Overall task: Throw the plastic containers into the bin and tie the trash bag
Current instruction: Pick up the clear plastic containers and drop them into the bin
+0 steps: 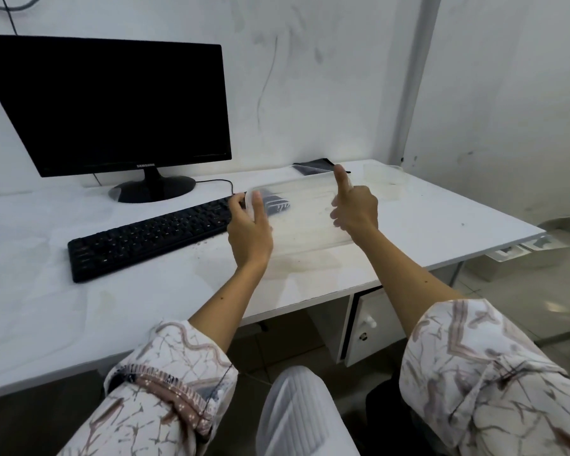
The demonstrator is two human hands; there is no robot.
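Observation:
A clear plastic container [301, 212] is lifted a little above the white desk [145, 307], between both of my hands. My left hand [249, 230] grips its left rim, thumb on the near side and fingers behind the plastic. My right hand [354, 205] holds its right rim, thumb pointing up along the edge and fingers curled behind the clear wall. A second clear container [384, 179] stands on the desk at the back right. No bin or trash bag is in view.
A black keyboard [148, 238] lies left of my hands, with a black monitor [112, 106] behind it. A dark flat item [313, 166] lies by the wall. A drawer unit [372, 327] stands under the desk; white trays [527, 250] lie on the floor at right.

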